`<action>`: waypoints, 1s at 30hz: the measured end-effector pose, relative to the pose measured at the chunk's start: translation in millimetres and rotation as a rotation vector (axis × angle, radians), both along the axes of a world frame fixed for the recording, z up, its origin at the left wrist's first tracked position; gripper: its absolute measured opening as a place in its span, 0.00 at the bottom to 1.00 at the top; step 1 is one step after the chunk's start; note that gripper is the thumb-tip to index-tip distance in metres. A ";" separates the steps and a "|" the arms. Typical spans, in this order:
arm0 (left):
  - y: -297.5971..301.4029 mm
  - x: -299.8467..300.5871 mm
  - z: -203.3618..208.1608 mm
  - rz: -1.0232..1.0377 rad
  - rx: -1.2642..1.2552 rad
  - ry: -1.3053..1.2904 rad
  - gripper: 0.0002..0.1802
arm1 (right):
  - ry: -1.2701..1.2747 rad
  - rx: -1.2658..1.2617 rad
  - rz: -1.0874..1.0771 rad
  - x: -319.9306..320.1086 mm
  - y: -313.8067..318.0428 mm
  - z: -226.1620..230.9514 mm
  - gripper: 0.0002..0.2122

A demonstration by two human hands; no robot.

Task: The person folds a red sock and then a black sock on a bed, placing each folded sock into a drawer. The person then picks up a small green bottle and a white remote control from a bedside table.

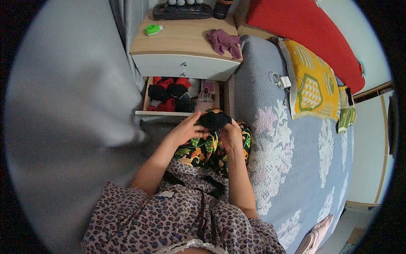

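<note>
Black and soft, a small piece of cloth [214, 120] sits between both hands above the person's lap, just in front of the open drawer [179, 101] of a bedside cabinet [184, 65]. The left hand [186, 131] pinches its near-left edge with thumb and fingers; the right hand [231, 134] closes on its right side, so each grip is grasping the cloth, which bunches between them. Under the hands lies a flower-printed fabric [207, 150] in black, green and orange, over the knees. The drawer behind holds red and black bundles [168, 94], partly hidden by the cloth and the fingers; what they are is hard to tell. On the cabinet's tabletop lie a green oval object [154, 29] and a crumpled purple rag [224, 41]. To the right spreads the bed with a blue-grey flowered cover [296, 156], a yellow patterned cloth [313, 84], a white charger with cable [282, 80] and a red pillow [304, 29]. A grey curtain [72, 97] fills the left.
</note>
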State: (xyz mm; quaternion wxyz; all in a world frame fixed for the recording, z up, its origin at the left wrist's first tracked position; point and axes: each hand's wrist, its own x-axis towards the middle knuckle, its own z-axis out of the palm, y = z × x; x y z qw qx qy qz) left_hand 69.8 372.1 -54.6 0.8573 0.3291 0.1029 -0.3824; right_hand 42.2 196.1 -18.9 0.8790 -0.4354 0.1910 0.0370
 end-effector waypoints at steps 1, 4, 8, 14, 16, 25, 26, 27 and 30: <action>7.5 -8.5 -2.3 -0.060 0.004 -0.090 0.25 | 0.004 -0.032 0.040 -0.7 -0.6 -1.8 0.13; 17.2 -21.0 -9.6 -0.052 0.096 -0.211 0.27 | -0.021 -0.164 0.185 1.4 8.7 -13.8 0.12; 26.8 -17.0 -9.3 -0.016 0.096 -0.093 0.28 | 0.070 -0.142 0.214 14.8 13.7 -40.5 0.09; 28.5 -4.8 -19.9 0.115 -0.044 -0.012 0.20 | 0.321 0.131 0.173 40.2 32.8 -47.9 0.07; 31.1 2.4 -35.0 0.250 -0.164 0.107 0.19 | 0.363 0.145 0.061 44.5 38.5 -38.4 0.07; 47.9 30.5 -139.3 0.779 0.055 0.589 0.36 | -0.273 0.042 0.284 45.1 41.6 64.2 0.10; 46.3 32.4 -151.3 0.774 0.046 0.638 0.36 | -0.387 0.000 0.388 34.9 43.0 82.8 0.10; 42.9 34.6 -161.7 0.762 0.036 0.691 0.37 | -0.524 0.112 0.487 21.0 45.9 112.9 0.11; 42.2 46.2 -178.4 0.669 -0.122 0.657 0.40 | -0.878 0.304 0.719 -9.3 46.0 170.2 0.12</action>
